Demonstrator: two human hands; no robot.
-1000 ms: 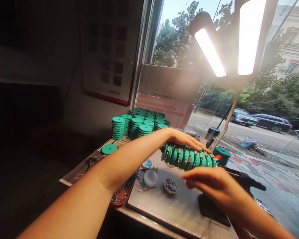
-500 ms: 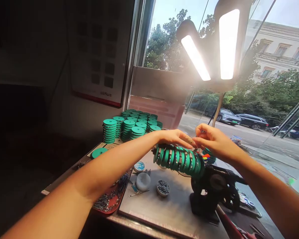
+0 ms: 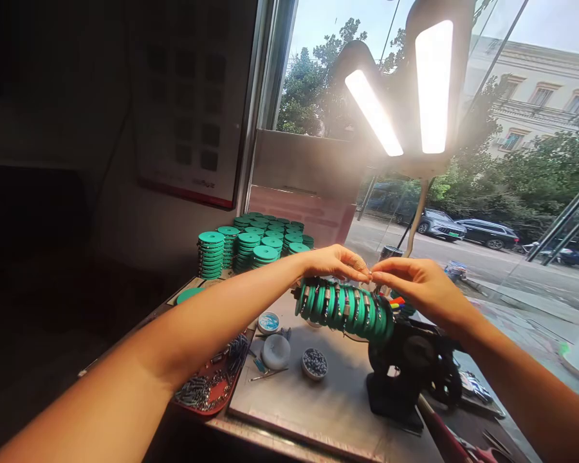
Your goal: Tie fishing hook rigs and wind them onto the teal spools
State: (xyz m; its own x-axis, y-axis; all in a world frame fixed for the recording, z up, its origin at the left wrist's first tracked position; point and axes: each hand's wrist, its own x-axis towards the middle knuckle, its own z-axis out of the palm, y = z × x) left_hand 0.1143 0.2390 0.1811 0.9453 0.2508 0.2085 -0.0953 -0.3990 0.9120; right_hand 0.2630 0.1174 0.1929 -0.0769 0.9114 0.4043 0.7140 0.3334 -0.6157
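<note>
A row of green discs, wrapped with dark beaded strands and metal pieces, is mounted sideways on a black metal stand. Just above the discs, the fingertips of my left hand are pinched together, with a light-coloured covering on one finger. My right hand pinches at the same spot, fingertips meeting those of the left. Whatever lies between them is too small to make out. Beneath the row stands a small cup of grey round beads.
Stacks of green discs stand at the back left. A red tray of metal parts lies left, near a white round lid and a dish of blue material. A two-panel lamp rises behind; red-handled pliers lie front right.
My right hand has lowered slightly, and its raised, curled fingers have straightened toward the left fingertips. My left hand stays nearly in place. The view has shifted a little.
</note>
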